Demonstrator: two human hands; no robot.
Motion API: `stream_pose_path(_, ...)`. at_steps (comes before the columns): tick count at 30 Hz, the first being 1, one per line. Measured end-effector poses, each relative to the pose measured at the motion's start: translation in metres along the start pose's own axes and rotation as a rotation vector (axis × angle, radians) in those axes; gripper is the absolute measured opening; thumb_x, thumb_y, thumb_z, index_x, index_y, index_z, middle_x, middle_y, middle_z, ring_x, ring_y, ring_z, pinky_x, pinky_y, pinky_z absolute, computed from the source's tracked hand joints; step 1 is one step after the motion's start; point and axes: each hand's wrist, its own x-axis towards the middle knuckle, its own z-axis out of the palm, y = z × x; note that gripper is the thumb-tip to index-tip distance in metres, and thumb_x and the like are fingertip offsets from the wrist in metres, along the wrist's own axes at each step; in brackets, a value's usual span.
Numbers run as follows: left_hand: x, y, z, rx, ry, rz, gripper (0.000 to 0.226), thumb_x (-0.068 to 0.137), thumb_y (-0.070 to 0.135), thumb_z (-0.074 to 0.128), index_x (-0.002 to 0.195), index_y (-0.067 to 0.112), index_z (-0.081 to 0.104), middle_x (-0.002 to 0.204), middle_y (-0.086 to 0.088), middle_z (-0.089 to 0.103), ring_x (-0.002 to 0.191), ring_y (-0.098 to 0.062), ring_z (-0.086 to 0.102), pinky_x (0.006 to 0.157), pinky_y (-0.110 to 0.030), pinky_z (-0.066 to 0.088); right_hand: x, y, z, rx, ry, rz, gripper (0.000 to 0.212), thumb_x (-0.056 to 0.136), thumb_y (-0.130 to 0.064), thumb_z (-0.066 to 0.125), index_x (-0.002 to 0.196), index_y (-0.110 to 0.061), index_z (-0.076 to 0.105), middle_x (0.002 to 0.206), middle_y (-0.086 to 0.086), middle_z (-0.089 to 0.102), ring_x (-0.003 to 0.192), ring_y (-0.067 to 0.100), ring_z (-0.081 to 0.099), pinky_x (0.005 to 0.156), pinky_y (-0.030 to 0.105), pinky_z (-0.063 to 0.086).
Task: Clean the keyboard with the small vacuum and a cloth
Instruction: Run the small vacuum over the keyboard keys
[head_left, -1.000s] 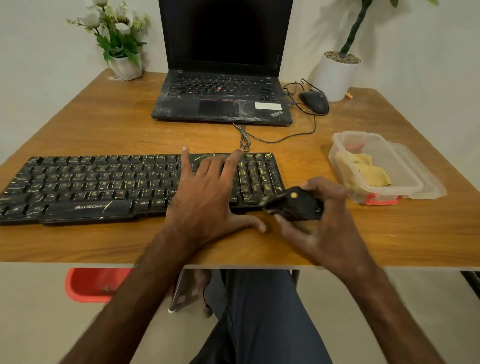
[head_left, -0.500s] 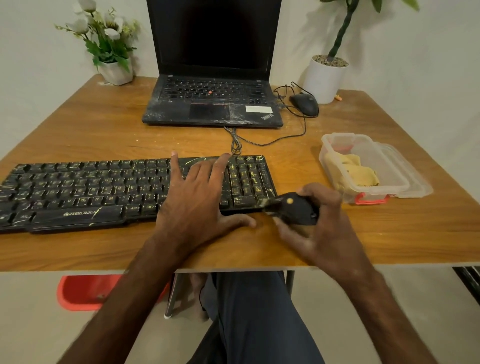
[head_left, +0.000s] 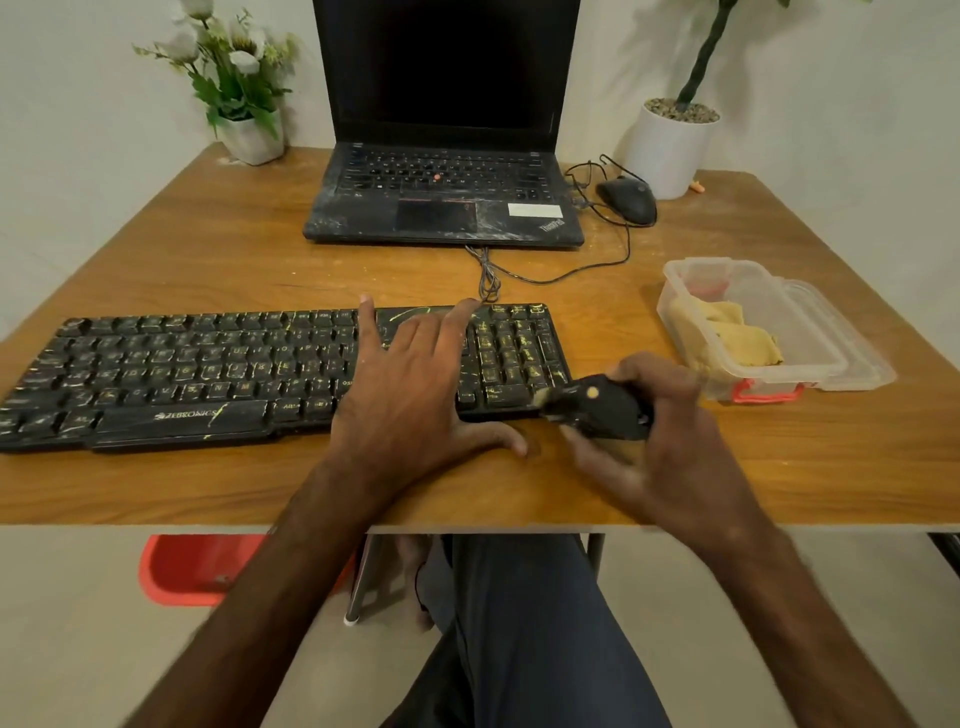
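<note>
My left grip (head_left: 410, 395) hides some keys on the keyboard (head_left: 208, 364); its left end runs off frame; my right grip (head_left: 670, 447), blurred, covers part of the vacuum (head_left: 597, 408); the laptop (head_left: 441, 197) is cropped above.

laptop (head_left: 441, 208) (screen dark) | mouse (head_left: 626, 200) beside it | flower pot (head_left: 252, 137) | red bin (head_left: 192, 569) under table (head_left: 208, 249)

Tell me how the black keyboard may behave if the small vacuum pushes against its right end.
Probably stiff: the keyboard is one long flat slab. It might slide on the smooth table when the small vacuum in the right hand pushes, though the left hand lying flat on it likely steadies it. Tipping seems unlikely, since it lies low and wide.
</note>
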Motion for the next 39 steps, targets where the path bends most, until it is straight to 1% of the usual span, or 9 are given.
stream_pose_path(3,0.0,0.001,-0.002,0.008,-0.007,0.0,0.133,0.062,0.105,0.024,0.155,0.009,0.026,0.139,-0.013,0.057,0.129,-0.029,0.055,0.115,-0.074,0.014,-0.003,0.0,-0.003,0.036,0.086,0.047,0.068,0.072,-0.017,0.081,0.12,-0.018,0.033,0.107,-0.025,0.038,0.091,-0.003,0.054,0.07,0.016,0.052)
stream_pose_path(6,-0.004,-0.001,-0.004,0.021,-0.008,0.0,0.126,0.069,0.102,0.023,0.155,0.009,0.027,0.138,-0.013,0.058,0.128,-0.028,0.056,0.115,-0.074,0.013,0.002,-0.004,0.001,0.191,0.141,0.094,0.072,0.069,-0.009,0.084,0.118,-0.023,0.033,0.12,-0.038,0.038,0.1,-0.009,0.055,0.077,0.008,0.049)
stream_pose_path(10,-0.021,-0.007,-0.009,-0.003,0.022,0.025,0.124,0.069,0.101,0.029,0.153,0.009,0.031,0.134,-0.012,0.062,0.124,-0.026,0.06,0.115,-0.073,0.012,0.005,0.0,-0.009,0.263,0.091,0.131,0.078,0.07,-0.015,0.086,0.121,-0.036,0.031,0.12,-0.017,0.048,0.105,0.006,0.06,0.078,0.019,0.055)
stream_pose_path(14,-0.032,-0.008,-0.015,-0.007,0.021,0.052,0.125,0.067,0.102,0.035,0.151,0.01,0.032,0.131,-0.012,0.064,0.123,-0.026,0.061,0.117,-0.072,0.01,0.026,0.008,-0.013,0.208,0.023,0.192,0.077,0.072,-0.015,0.085,0.123,-0.037,0.032,0.115,0.002,0.055,0.105,0.01,0.06,0.079,0.027,0.058)
stream_pose_path(24,-0.031,-0.005,-0.016,-0.021,-0.007,0.013,0.127,0.065,0.103,0.033,0.153,0.012,0.03,0.133,-0.01,0.062,0.125,-0.027,0.058,0.118,-0.069,0.01,0.02,-0.007,-0.032,0.398,-0.2,0.198,0.072,0.07,-0.016,0.085,0.119,-0.038,0.036,0.102,-0.01,0.062,0.099,0.014,0.066,0.069,0.024,0.058)
stream_pose_path(29,-0.031,-0.006,-0.016,-0.038,-0.008,0.035,0.125,0.067,0.102,0.032,0.152,0.012,0.03,0.134,-0.011,0.061,0.126,-0.028,0.058,0.118,-0.07,0.01,0.05,-0.002,-0.02,0.211,-0.214,0.126,0.071,0.074,-0.016,0.083,0.121,-0.034,0.033,0.103,-0.015,0.057,0.099,0.0,0.06,0.074,0.009,0.051)
stream_pose_path(32,-0.031,-0.005,-0.016,-0.049,-0.007,0.02,0.126,0.066,0.103,0.033,0.152,0.011,0.031,0.135,-0.01,0.061,0.127,-0.027,0.057,0.118,-0.069,0.009,0.046,-0.006,-0.024,0.222,-0.245,0.091,0.07,0.074,-0.016,0.082,0.123,-0.029,0.034,0.104,-0.011,0.058,0.099,0.004,0.062,0.074,0.015,0.056)
stream_pose_path(36,-0.031,-0.004,-0.016,-0.043,0.002,0.004,0.125,0.067,0.102,0.032,0.152,0.011,0.031,0.134,-0.01,0.062,0.125,-0.026,0.058,0.117,-0.07,0.011,0.026,-0.018,-0.032,0.301,-0.316,0.041,0.066,0.074,-0.025,0.079,0.122,-0.035,0.034,0.107,-0.001,0.059,0.097,0.012,0.066,0.071,0.021,0.058)
stream_pose_path(39,-0.032,-0.004,-0.016,-0.047,0.014,0.021,0.123,0.068,0.101,0.033,0.152,0.011,0.031,0.133,-0.012,0.062,0.124,-0.028,0.059,0.117,-0.071,0.012,0.036,-0.015,-0.028,0.153,-0.286,0.012,0.065,0.075,-0.024,0.077,0.122,-0.033,0.033,0.106,-0.001,0.057,0.093,0.011,0.062,0.069,0.025,0.057)
